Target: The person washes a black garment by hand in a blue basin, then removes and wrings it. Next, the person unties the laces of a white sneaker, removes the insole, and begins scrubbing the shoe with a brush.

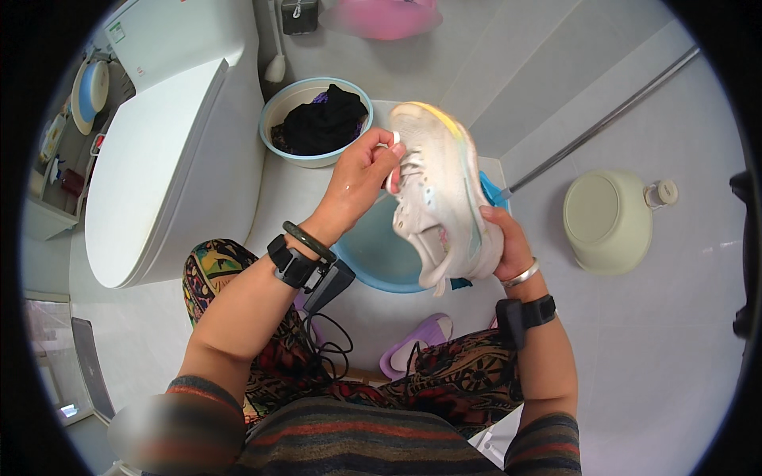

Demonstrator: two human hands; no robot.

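In the head view, holding an off-white lace-up shoe [446, 178] above a round light-blue plastic basin [389, 286]. Closing the left hand [357, 176] on a narrow white strip [396, 138], too small to identify, beside the laces [413, 164]; gripping the shoe near its heel with the right hand [512, 244]. Visible beyond: a round cream basin [317, 162] with black cloth [321, 125] inside.

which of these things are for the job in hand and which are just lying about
In use:
pale shoe, in right hand
white item, in left hand
blue basin, below shoe

Seemingly lying about:
dark clothes in pale basin
toilet brush
pale green container
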